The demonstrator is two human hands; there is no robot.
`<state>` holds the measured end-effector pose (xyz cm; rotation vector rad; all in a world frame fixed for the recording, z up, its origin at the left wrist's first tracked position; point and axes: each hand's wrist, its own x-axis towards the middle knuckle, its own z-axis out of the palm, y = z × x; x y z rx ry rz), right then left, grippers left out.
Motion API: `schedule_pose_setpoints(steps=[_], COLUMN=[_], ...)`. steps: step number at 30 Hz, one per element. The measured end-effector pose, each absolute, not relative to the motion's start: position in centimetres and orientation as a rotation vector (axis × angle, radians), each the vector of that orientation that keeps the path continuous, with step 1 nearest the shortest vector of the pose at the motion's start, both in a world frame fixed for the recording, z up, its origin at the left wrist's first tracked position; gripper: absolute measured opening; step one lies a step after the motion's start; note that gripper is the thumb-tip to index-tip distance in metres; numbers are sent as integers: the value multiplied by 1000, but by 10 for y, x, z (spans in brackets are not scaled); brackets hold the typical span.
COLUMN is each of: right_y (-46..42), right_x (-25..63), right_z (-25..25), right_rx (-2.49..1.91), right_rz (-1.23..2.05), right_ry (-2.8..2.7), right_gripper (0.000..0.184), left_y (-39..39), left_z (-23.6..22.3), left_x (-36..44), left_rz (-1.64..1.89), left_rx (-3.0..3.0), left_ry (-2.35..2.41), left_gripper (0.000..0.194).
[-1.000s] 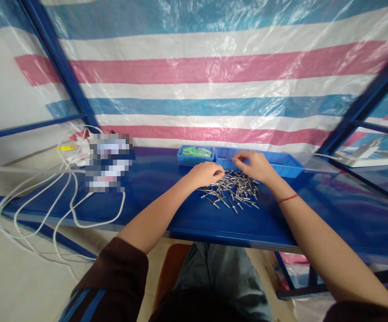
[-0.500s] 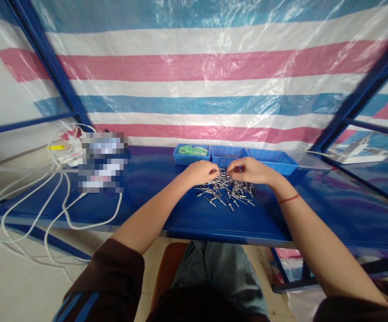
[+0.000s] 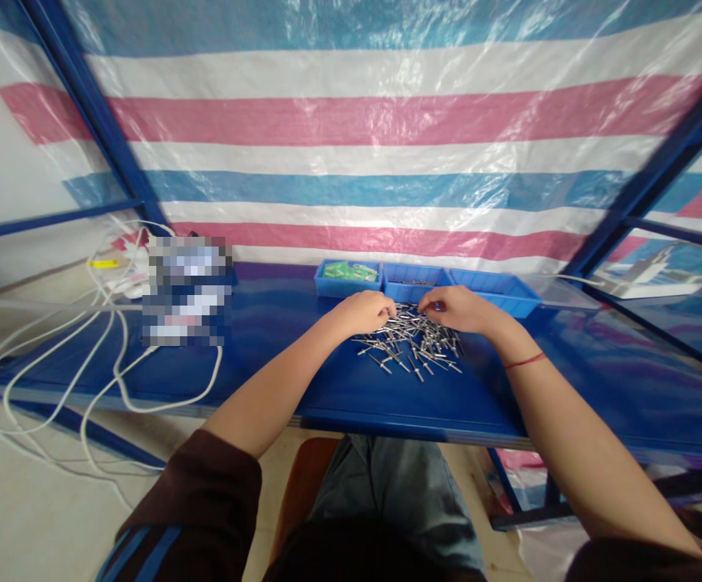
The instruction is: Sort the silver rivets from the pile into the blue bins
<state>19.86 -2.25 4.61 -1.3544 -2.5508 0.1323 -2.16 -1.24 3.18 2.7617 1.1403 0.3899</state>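
A loose pile of silver pop rivets (image 3: 415, 343) lies on the blue tabletop (image 3: 351, 400). At the pile's back left edge is my left hand (image 3: 368, 313), its fingers curled in and closed; what they hold, if anything, is too small to make out. Across from it, over the back right of the pile, my right hand (image 3: 457, 309) has its thumb and forefinger bent together in a pinch. Whatever sits between those fingertips is also too small to name. A narrow gap separates the two hands.
Behind the hands stand three blue bins: the left bin (image 3: 327, 288) with green-wrapped items, the middle bin (image 3: 391, 293) with some rivets, the right bin (image 3: 518, 305). White cables (image 3: 121, 364) and a blurred-out object (image 3: 184, 295) are at left. Blue frame posts (image 3: 648, 174) flank the table.
My right hand has shifted slightly right, widening the gap between the hands. The left hand stays almost in place, its fingers slightly more curled. The pile looks much the same.
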Motion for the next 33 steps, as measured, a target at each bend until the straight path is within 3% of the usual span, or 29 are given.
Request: schedule_pose_setpoints(steps=[9, 13, 18, 33], right_y=[-18, -18, -18, -18], right_x=[202, 205, 201, 198], right_z=[44, 44, 44, 42], right_rx=[-1501, -1527, -1507, -1392], right_rz=[43, 151, 237, 245], right_ry=[-2610, -2597, -2617, -2648], right_gripper=[28, 25, 24, 32], left_y=[-11, -11, -10, -13], left_z=[27, 28, 30, 32], left_x=[-23, -23, -23, -23], left_rz=[315, 315, 263, 239], left_rx=[2744, 2714, 2732, 2731], left_ry=[1035, 1027, 1004, 1054], left_gripper=[22, 25, 17, 21])
